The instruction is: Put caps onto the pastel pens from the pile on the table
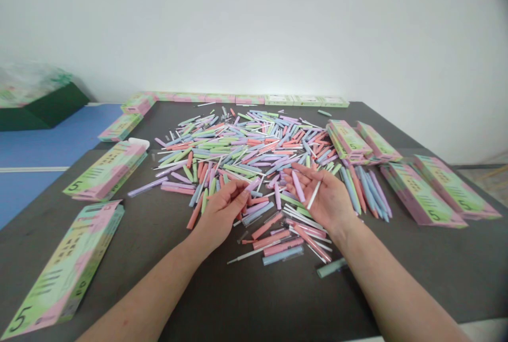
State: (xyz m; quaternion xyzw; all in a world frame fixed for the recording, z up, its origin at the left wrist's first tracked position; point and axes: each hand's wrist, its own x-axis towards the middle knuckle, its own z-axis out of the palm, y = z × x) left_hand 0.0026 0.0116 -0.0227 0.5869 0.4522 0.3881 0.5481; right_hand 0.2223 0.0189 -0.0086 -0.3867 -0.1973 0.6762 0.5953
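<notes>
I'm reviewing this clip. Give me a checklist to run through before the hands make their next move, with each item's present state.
1. Left hand grips its part: ok, a purple piece is pinched in the fingertips.
2. Right hand supports its parts: ok, palm up, with a purple barrel and a white stick.
3. Barrel and stick joined: not ok, they are apart.
4. Loose pen parts near both hands: ok, scattered around them.
5. Boxes away from both hands: ok, neither touches one.
6. White stick's ink color: cannot tell.
</notes>
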